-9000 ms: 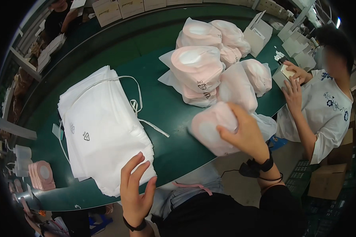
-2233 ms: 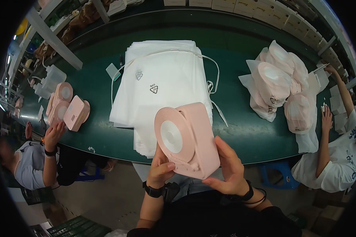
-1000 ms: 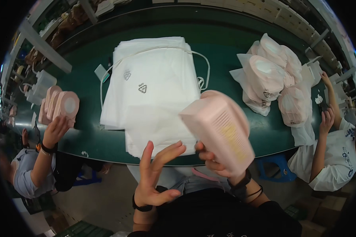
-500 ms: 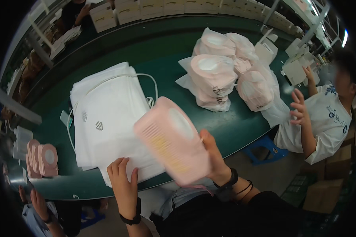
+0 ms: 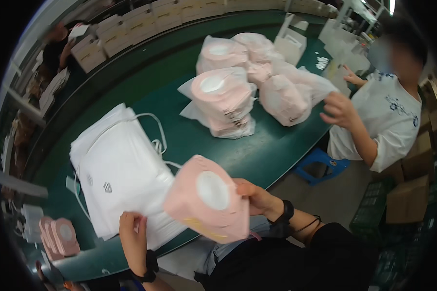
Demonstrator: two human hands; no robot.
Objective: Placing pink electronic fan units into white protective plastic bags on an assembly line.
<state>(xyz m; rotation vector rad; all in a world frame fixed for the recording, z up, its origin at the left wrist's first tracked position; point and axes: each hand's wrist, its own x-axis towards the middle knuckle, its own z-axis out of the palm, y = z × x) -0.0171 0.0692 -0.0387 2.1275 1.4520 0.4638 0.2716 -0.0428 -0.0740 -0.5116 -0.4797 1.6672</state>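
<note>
My right hand (image 5: 252, 194) grips a pink plastic appliance (image 5: 184, 194) by its right side, holding it tilted above the table's near edge. It has a white oval panel and yellow marks along its lower side. A white power cord (image 5: 155, 119) runs from behind it and loops over a stack of white plastic bags (image 5: 126, 169). My left hand (image 5: 133, 233) is at the near left corner of the stack, thumb and fingers pinched together on the top bag's edge; the fingertips show only partly.
Several bagged pink appliances (image 5: 223, 97) stand at the table's far middle. Pink parts (image 5: 60, 237) lie at the near left. A co-worker in a white shirt (image 5: 388, 116) reaches over a bag from the right, near a blue stool (image 5: 320, 167). White boxes (image 5: 170, 14) line the back.
The appliance has turned so its oval panel faces up more. My left fingers have drawn together at the bag's edge. The co-worker's hand now reaches a bagged appliance. The view has shifted.
</note>
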